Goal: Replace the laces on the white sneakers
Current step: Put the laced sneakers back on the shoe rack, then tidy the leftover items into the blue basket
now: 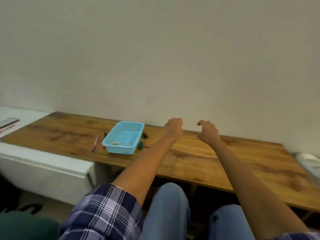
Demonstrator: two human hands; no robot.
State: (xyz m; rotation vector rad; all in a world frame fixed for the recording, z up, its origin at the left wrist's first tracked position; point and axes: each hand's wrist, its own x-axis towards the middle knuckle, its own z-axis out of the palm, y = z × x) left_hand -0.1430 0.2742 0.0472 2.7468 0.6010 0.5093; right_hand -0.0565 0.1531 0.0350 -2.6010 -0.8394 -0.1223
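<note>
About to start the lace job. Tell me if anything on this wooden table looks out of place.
The blue basket sits askew to the wooden table edge, with a pink pen and small markers loose around it rather than inside. Both hands hold nothing. A white object, too blurred to identify, sits at the table's right end.

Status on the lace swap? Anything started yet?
Nothing looks done. Both arms are stretched over the wooden table; the left hand and right hand have curled fingers and hold nothing. No lace shows. A white object at the right edge may be a sneaker, but it is too blurred to tell. A blue basket sits left. All the relacing remains.
</note>
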